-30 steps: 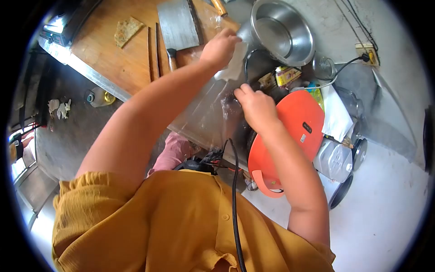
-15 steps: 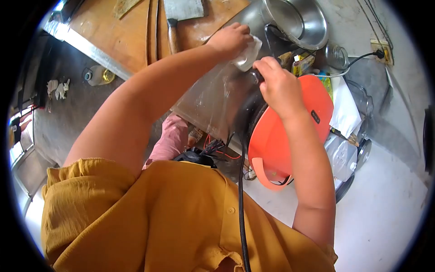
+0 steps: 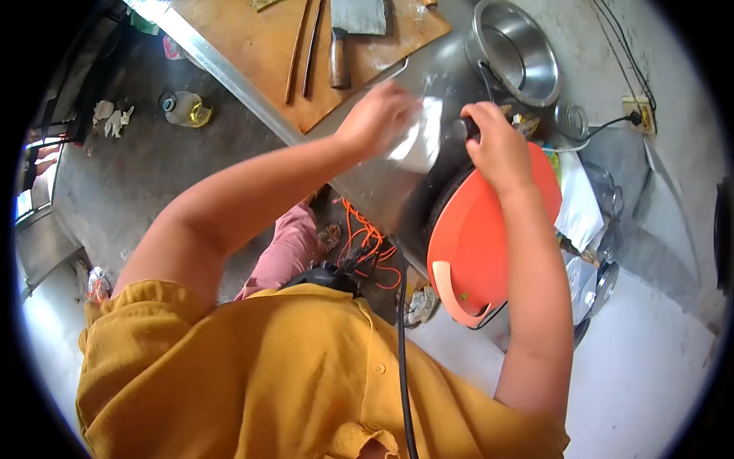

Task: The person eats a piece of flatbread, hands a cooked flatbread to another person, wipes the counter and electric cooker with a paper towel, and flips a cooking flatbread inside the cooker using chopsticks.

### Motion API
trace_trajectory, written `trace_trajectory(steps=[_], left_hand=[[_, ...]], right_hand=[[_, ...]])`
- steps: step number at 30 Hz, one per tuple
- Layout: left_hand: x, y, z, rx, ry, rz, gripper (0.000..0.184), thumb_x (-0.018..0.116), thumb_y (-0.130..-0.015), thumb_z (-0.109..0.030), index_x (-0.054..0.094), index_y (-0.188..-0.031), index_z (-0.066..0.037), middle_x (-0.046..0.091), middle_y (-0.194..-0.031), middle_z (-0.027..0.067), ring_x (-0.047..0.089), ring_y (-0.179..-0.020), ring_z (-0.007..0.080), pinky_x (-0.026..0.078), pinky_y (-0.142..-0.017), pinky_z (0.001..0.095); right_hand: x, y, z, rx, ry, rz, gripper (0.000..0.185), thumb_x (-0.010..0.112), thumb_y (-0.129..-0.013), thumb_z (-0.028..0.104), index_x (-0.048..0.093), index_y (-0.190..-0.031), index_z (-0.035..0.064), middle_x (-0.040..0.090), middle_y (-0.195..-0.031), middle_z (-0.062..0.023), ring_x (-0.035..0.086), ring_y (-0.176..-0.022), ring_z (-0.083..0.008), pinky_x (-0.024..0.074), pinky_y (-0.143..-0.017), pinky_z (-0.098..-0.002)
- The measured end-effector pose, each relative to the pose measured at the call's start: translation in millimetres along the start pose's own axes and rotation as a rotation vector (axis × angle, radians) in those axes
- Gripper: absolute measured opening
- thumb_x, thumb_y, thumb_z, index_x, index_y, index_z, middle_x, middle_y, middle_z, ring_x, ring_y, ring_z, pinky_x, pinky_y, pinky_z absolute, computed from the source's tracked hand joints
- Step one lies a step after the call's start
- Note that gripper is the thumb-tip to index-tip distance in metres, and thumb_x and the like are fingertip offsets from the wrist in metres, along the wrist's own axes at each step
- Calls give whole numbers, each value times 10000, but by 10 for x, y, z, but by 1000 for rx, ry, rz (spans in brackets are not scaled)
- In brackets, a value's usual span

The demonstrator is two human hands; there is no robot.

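My left hand (image 3: 380, 116) is over the grey metal tabletop, blurred by motion, its fingers curled. A pale, shiny, translucent piece (image 3: 422, 139), which looks like plastic, hangs at its fingertips; its exact kind is unclear. To the right, my right hand (image 3: 497, 141) is closed around a short dark knob-like handle (image 3: 466, 128). What the handle belongs to is mostly hidden. Below that hand stands a large orange-red round shell (image 3: 474, 229) with a loop handle and a dark rim on its left side. My right forearm crosses in front of it.
A cleaver (image 3: 340, 57) and two thin dark sticks (image 3: 304, 53) lie on a wooden board (image 3: 260, 46). A steel basin (image 3: 547, 88) and a glass jar (image 3: 571, 120) stand at the back right. On the floor are a bottle of yellow liquid (image 3: 186, 109) and orange cord (image 3: 359, 229).
My hands have moved apart, and the translucent piece now hangs lower beside my left hand. The view has shifted, showing more of the board and floor.
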State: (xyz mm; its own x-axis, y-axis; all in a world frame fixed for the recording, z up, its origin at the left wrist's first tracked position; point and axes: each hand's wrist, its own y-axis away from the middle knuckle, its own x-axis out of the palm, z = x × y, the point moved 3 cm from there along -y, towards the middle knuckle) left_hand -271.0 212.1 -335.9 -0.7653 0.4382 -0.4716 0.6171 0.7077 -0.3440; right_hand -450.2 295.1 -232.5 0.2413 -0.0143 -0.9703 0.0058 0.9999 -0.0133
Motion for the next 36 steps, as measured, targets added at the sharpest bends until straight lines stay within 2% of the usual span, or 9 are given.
trace_trajectory(steps=[3, 9, 12, 15, 17, 23, 27, 31, 36], left_hand=[[355, -769, 336, 25, -141, -198, 239, 620, -876, -74, 677, -1105, -37, 603, -1130, 149, 570, -1070, 340, 488, -913, 408], [1178, -1154, 596, 191, -349, 83, 258, 548, -875, -100, 677, -1097, -74, 563, -1225, 76, 549, -1129, 314, 498, -944, 393], [1289, -782, 307, 338, -49, 339, 273, 597, -833, -194, 681, -1076, -103, 580, -1203, 28, 481, -1191, 218, 465, -1002, 316], [1128, -354, 45, -62, 107, 576, 330, 617, -860, -196, 588, -1176, -104, 580, -1120, 106, 581, -1049, 324, 511, -880, 412], [1118, 70, 20, 196, 103, 440, 281, 605, -896, -221, 594, -1158, -121, 570, -1029, 91, 590, -991, 306, 529, -792, 419], [442, 1333, -416, 527, 185, 751, 202, 654, -741, -177, 674, -922, -88, 601, -1018, 48, 578, -998, 222, 554, -769, 352], [-86, 959, -209, 233, 69, 514, 313, 650, -720, -105, 689, -1028, -66, 634, -999, 62, 601, -948, 250, 550, -776, 343], [-88, -190, -77, 423, -223, 163, 140, 604, -841, -172, 683, -934, -104, 622, -1053, 34, 601, -984, 244, 563, -772, 370], [442, -1262, 199, 312, -456, 235, 210, 594, -863, -146, 690, -1045, -103, 608, -1123, 20, 574, -1106, 239, 532, -891, 356]], right_hand=[[-26, -9, 52, 20, 22, 1, 366, 673, -749, 9, 578, -1076, 145, 598, -1110, -36, 645, -901, -352, 527, -748, -467], [-20, -23, 30, 59, -14, -41, 371, 653, -718, -30, 591, -1053, 116, 610, -1103, -58, 647, -907, -348, 531, -748, -448], [-45, -27, 25, 35, -16, -77, 368, 644, -724, -35, 589, -1060, 105, 612, -1104, -69, 643, -917, -347, 532, -758, -446], [-65, -32, 29, 37, -37, -53, 373, 647, -724, -30, 587, -1066, 107, 610, -1111, -61, 641, -925, -343, 531, -765, -442], [-84, -33, 22, 79, -60, 2, 376, 649, -733, -23, 583, -1077, 114, 606, -1116, -44, 640, -931, -340, 534, -772, -439], [-38, -95, 28, 52, -26, 33, 374, 657, -750, -10, 577, -1086, 131, 601, -1110, -36, 641, -923, -345, 539, -768, -441], [31, -101, 27, 13, 3, 26, 355, 661, -754, 13, 580, -1076, 140, 600, -1095, -50, 645, -891, -360, 535, -753, -462], [141, -63, 26, -2, 34, 15, 343, 649, -757, 10, 587, -1067, 144, 602, -1081, -60, 650, -839, -373, 532, -730, -484], [189, -87, 46, -6, 47, 16, 346, 621, -738, -18, 596, -1051, 129, 601, -1071, -72, 660, -803, -351, 540, -705, -477]])
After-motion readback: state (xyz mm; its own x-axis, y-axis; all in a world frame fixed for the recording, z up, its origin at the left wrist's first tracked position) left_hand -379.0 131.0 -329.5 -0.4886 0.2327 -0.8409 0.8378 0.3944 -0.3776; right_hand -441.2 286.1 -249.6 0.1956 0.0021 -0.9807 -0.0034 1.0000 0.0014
